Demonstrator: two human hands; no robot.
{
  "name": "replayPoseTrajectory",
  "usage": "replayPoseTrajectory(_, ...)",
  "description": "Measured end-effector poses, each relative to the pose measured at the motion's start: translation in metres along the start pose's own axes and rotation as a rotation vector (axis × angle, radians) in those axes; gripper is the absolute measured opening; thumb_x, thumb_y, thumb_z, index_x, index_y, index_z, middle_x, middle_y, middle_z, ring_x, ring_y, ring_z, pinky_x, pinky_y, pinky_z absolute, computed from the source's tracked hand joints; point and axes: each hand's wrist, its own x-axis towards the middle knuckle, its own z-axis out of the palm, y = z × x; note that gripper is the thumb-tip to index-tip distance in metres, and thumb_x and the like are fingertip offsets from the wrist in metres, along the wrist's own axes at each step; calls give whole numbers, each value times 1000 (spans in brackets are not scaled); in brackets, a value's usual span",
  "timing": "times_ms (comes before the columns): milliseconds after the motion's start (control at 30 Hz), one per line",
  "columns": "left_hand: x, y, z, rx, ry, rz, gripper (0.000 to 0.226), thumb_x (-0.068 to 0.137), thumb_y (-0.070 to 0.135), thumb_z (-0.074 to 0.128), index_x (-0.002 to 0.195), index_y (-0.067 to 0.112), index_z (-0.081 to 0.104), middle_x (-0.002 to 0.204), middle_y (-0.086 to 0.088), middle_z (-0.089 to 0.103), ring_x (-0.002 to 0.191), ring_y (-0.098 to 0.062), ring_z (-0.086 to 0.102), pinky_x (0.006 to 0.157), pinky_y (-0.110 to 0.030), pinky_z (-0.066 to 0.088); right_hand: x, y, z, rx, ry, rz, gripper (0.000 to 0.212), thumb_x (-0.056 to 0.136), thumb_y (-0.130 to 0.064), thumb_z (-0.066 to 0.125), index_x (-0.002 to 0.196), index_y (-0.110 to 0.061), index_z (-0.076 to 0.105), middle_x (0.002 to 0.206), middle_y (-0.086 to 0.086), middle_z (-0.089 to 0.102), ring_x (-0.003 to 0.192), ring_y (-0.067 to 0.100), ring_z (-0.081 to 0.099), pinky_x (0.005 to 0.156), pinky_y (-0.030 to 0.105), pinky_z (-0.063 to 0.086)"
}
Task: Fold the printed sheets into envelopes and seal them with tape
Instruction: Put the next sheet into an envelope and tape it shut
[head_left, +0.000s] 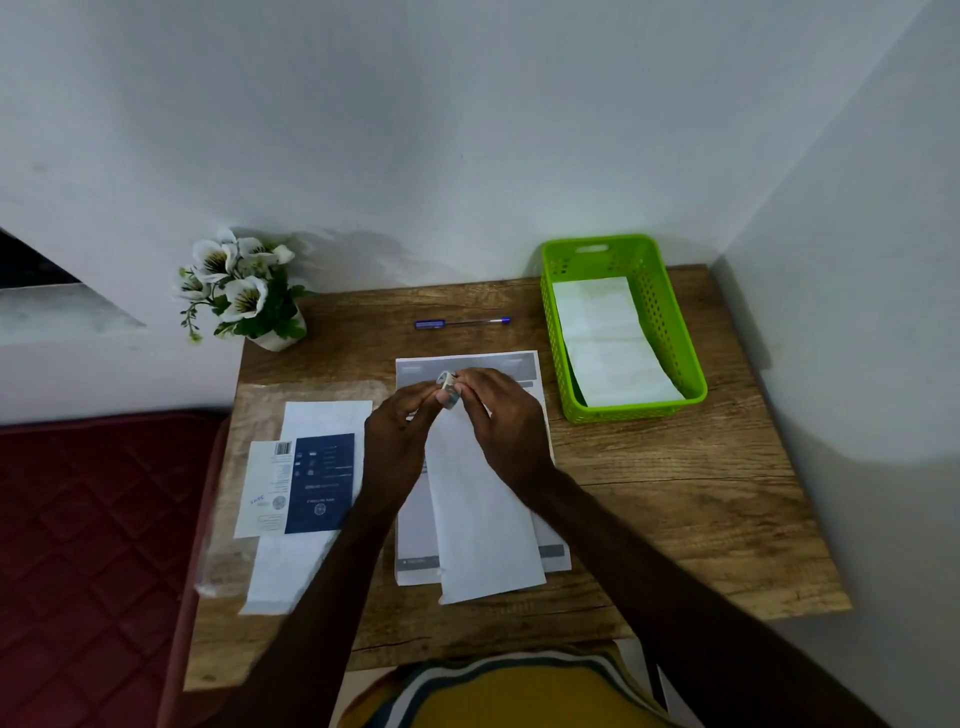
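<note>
A small roll of tape (448, 385) is held up above the middle of the desk, pinched between my left hand (399, 432) and my right hand (500, 414). Under the hands lies a folded white sheet (480, 519), long and narrow, resting on a stack of printed sheets (415, 545). To the left, white folded sheets (291, 561) lie with a dark blue printed leaflet (319, 483) on top, over a clear plastic sleeve (244, 415).
A green perforated basket (670, 332) at the back right holds folded white sheets. A blue pen (461, 323) lies near the wall. A pot of white flowers (244, 291) stands at the back left corner. Walls close the back and right; a dark red mattress (93, 545) lies left.
</note>
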Motion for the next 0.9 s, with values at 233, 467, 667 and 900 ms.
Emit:
replayPoseTrajectory(233, -3, -5, 1, 19, -4, -24, 32, 102, 35, 60, 129, 21, 70, 130, 13, 63, 111, 2, 59, 87, -3, 41, 9, -9, 0, 215, 56, 337, 15, 99, -12, 66, 104, -2, 76, 98, 9, 78, 90, 19, 73, 84, 39, 61)
replayPoseTrajectory(467, -1, -7, -1, 44, -13, -24, 35, 102, 33, 60, 134, 21, 66, 141, -1, 63, 131, -21, 59, 112, -45, 46, 23, -15, -7, 727, 33, 932, 21, 97, -14, 68, 111, 0, 73, 102, 11, 78, 90, 21, 77, 72, 30, 64)
replayPoseTrajectory(667, 19, -16, -30, 440, 110, 19, 36, 105, 39, 51, 132, 20, 64, 135, -6, 64, 126, -24, 54, 97, -40, 44, 28, -12, -17, 973, 95, 1209, 24, 97, -8, 66, 116, 6, 68, 108, 20, 75, 88, 25, 77, 72, 33, 65)
replayPoseTrajectory(900, 68, -22, -52, 927, 244, 202, 18, 97, 8, 64, 112, -1, 70, 109, -27, 71, 107, -46, 63, 90, -55, 52, 15, -14, -18, 934, 103, 1277, 21, 97, -9, 66, 114, 3, 69, 105, 18, 76, 87, 24, 77, 69, 32, 65)
